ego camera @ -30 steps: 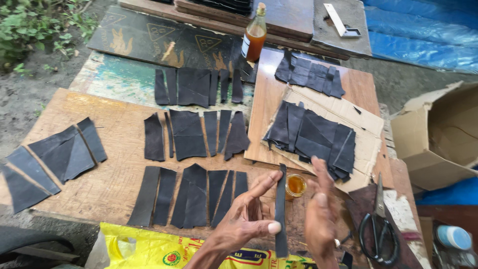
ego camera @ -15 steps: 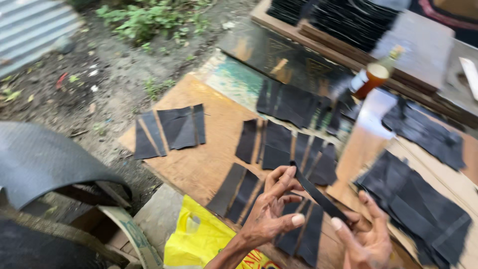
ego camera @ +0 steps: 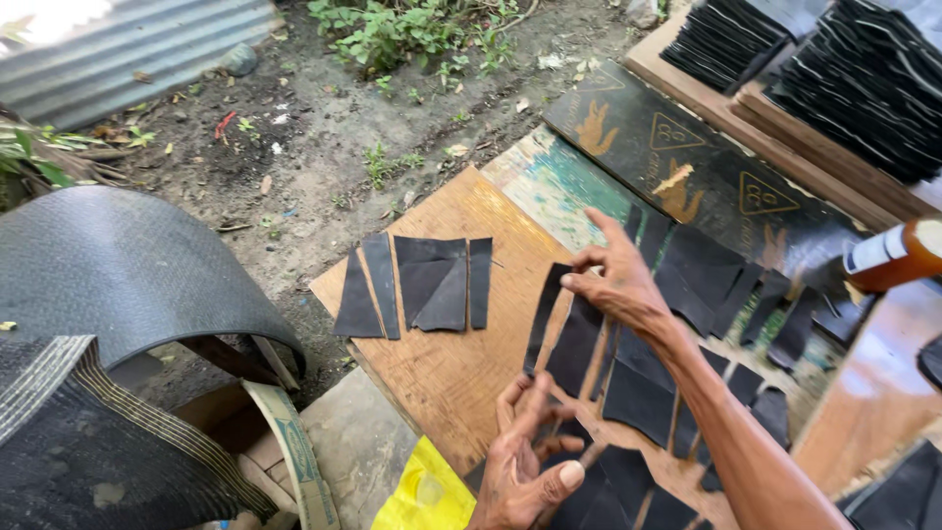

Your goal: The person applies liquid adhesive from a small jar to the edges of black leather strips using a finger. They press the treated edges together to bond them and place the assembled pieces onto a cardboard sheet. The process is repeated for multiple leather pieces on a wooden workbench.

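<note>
The right hand (ego camera: 618,285) reached out over the wooden board (ego camera: 446,368), fingertips pinched on the top end of a narrow black rubber strip (ego camera: 543,319); the strip's long axis ran from those fingers back toward the person; the left hand (ego camera: 520,461) hovered nearer, fingers spread, holding nothing, just below the strip's lower end.

We see black rubber strips (ego camera: 422,285) on an orange-brown wooden table (ego camera: 461,373), a yellow plastic bag (ego camera: 422,496), a grey ribbed tyre piece (ego camera: 118,265), and a dark board (ego camera: 687,177) with golden motifs.
</note>
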